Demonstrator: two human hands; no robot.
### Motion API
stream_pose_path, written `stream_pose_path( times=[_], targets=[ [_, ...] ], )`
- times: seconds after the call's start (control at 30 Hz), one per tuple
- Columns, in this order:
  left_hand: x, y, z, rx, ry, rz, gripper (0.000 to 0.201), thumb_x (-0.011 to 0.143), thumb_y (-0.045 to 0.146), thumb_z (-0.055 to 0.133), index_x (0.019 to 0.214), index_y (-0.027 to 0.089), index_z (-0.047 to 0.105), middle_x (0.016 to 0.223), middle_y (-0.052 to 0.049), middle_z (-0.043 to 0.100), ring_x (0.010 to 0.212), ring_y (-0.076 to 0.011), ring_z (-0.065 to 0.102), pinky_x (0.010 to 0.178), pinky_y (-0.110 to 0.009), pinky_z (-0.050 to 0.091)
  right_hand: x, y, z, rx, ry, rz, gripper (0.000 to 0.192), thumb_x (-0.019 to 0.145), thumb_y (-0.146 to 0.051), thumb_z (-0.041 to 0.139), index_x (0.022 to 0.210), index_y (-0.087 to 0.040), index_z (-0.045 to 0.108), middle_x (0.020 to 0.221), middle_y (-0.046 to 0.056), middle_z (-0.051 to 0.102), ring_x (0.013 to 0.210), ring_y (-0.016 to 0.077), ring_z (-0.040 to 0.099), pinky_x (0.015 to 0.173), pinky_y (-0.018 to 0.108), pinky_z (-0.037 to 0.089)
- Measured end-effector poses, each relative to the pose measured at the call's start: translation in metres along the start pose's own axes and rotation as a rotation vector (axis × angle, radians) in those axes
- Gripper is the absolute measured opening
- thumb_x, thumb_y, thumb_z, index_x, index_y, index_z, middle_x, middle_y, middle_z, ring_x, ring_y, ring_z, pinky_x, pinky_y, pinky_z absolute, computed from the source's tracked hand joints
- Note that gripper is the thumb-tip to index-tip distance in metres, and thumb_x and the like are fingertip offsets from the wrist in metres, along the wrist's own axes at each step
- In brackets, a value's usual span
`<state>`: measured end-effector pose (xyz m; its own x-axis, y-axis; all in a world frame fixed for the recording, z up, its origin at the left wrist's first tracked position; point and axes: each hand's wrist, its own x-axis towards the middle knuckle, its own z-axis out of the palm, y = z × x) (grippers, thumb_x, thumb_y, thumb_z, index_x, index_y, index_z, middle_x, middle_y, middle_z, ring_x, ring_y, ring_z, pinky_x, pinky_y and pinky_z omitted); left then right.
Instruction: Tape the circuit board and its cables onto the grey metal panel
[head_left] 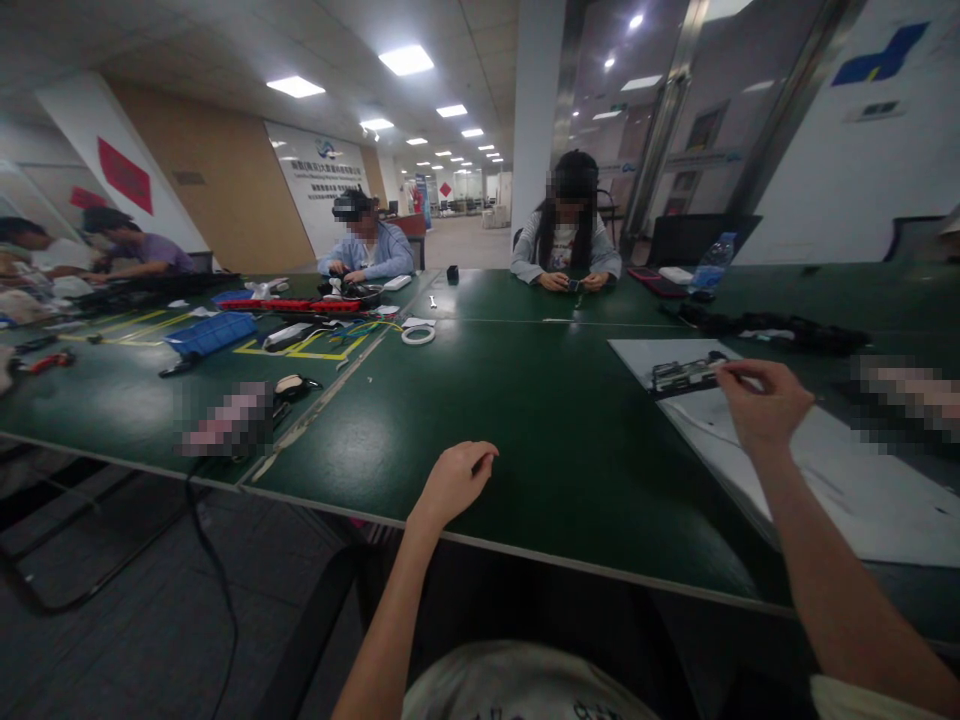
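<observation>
My left hand rests on the dark green table near its front edge, fingers loosely curled, holding nothing. My right hand reaches out to the right over a white sheet, with thumb and fingers pinched at the end of a small metal circuit-board part that lies on the sheet. Whether the fingers really grip the part is unclear.
A person in grey sits across the table handling something small; another person in blue works at the left. A blue tray, a tape roll, cables, a water bottle and a laptop lie around.
</observation>
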<state>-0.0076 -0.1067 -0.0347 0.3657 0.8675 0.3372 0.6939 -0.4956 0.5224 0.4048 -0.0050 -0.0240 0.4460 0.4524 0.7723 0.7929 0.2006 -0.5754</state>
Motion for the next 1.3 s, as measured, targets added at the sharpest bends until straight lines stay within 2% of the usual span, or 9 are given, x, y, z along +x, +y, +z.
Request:
stream_pose_path(
  times=[0.17, 0.33, 0.5, 0.6, 0.7, 0.8, 0.93, 1.1, 1.3],
  targets=[
    [0.001, -0.002, 0.002, 0.021, -0.003, 0.002, 0.025, 0.087, 0.018, 0.037, 0.098, 0.019, 0.060, 0.086, -0.002, 0.063, 0.080, -0.0135, 0.058, 0.074, -0.026, 0.044, -0.015, -0.036, 0.007, 0.328, -0.230, -0.102, 0.017, 0.069, -0.030, 0.065, 0.077, -0.016, 0.062, 0.088, 0.008, 0.061, 0.084, 0.0159, 0.058, 0.074, 0.027, 0.051],
    [0.002, -0.001, 0.003, 0.027, 0.001, 0.011, 0.025, 0.088, 0.019, 0.037, 0.097, 0.019, 0.060, 0.087, -0.003, 0.063, 0.080, -0.0138, 0.058, 0.074, -0.026, 0.044, -0.040, -0.074, 0.024, 0.553, -0.473, -0.094, 0.018, 0.070, -0.034, 0.065, 0.075, -0.018, 0.060, 0.087, 0.005, 0.059, 0.084, 0.0160, 0.058, 0.078, 0.032, 0.050],
    [0.003, 0.001, -0.001, -0.036, 0.009, -0.017, 0.025, 0.088, 0.020, 0.037, 0.097, 0.019, 0.060, 0.080, -0.001, 0.063, 0.074, -0.0130, 0.057, 0.071, -0.025, 0.045, -0.063, -0.104, 0.041, 0.686, -0.743, -0.079, 0.017, 0.071, -0.036, 0.064, 0.074, -0.019, 0.060, 0.085, 0.005, 0.060, 0.082, 0.0175, 0.059, 0.073, 0.032, 0.051],
    [0.016, 0.003, -0.012, -0.082, 0.026, -0.034, 0.025, 0.088, 0.022, 0.036, 0.097, 0.020, 0.059, 0.077, -0.001, 0.062, 0.073, -0.0132, 0.057, 0.069, -0.025, 0.045, -0.069, -0.120, 0.047, 0.705, -0.872, -0.104, 0.011, 0.073, -0.031, 0.062, 0.074, -0.020, 0.062, 0.085, 0.005, 0.060, 0.080, 0.0175, 0.059, 0.070, 0.032, 0.051],
    [0.050, 0.002, -0.023, -0.096, 0.086, 0.013, 0.023, 0.087, 0.020, 0.037, 0.095, 0.020, 0.059, 0.083, -0.001, 0.063, 0.077, -0.0134, 0.058, 0.073, -0.026, 0.045, -0.068, -0.136, 0.055, 0.689, -0.966, -0.132, 0.006, 0.074, -0.025, 0.060, 0.075, -0.021, 0.065, 0.085, 0.004, 0.060, 0.080, 0.0174, 0.058, 0.073, 0.033, 0.050],
    [0.096, -0.002, -0.021, -0.043, 0.140, 0.056, 0.022, 0.084, 0.017, 0.041, 0.100, 0.018, 0.057, 0.097, -0.004, 0.061, 0.090, -0.0158, 0.056, 0.084, -0.030, 0.043, -0.065, -0.145, 0.067, 0.657, -0.990, -0.111, 0.010, 0.075, -0.022, 0.057, 0.079, -0.023, 0.066, 0.090, 0.003, 0.059, 0.086, 0.0175, 0.057, 0.078, 0.033, 0.049],
    [0.136, -0.017, 0.006, 0.099, 0.114, 0.059, 0.031, 0.083, 0.021, 0.046, 0.114, 0.017, 0.048, 0.117, -0.009, 0.051, 0.109, -0.0212, 0.047, 0.093, -0.039, 0.039, -0.071, -0.137, 0.082, 0.611, -0.912, 0.003, 0.016, 0.078, -0.024, 0.053, 0.091, -0.023, 0.063, 0.102, 0.005, 0.055, 0.093, 0.0181, 0.056, 0.076, 0.032, 0.050],
    [0.136, -0.041, 0.036, 0.135, 0.029, 0.073, 0.037, 0.084, 0.034, 0.047, 0.118, 0.018, 0.045, 0.129, -0.011, 0.042, 0.126, -0.0252, 0.031, 0.102, -0.046, 0.028, -0.087, -0.117, 0.092, 0.576, -0.835, 0.124, 0.023, 0.076, -0.027, 0.056, 0.098, -0.024, 0.062, 0.110, 0.006, 0.051, 0.090, 0.0191, 0.057, 0.076, 0.035, 0.051],
    [0.133, -0.051, 0.035, 0.063, -0.049, 0.028, 0.035, 0.084, 0.033, 0.047, 0.116, 0.020, 0.046, 0.125, -0.009, 0.047, 0.130, -0.0252, 0.027, 0.104, -0.050, 0.024, -0.085, -0.111, 0.097, 0.638, -0.810, 0.274, 0.035, 0.081, -0.033, 0.050, 0.115, -0.026, 0.050, 0.114, 0.006, 0.054, 0.098, 0.0195, 0.058, 0.082, 0.036, 0.051]
  ],
)
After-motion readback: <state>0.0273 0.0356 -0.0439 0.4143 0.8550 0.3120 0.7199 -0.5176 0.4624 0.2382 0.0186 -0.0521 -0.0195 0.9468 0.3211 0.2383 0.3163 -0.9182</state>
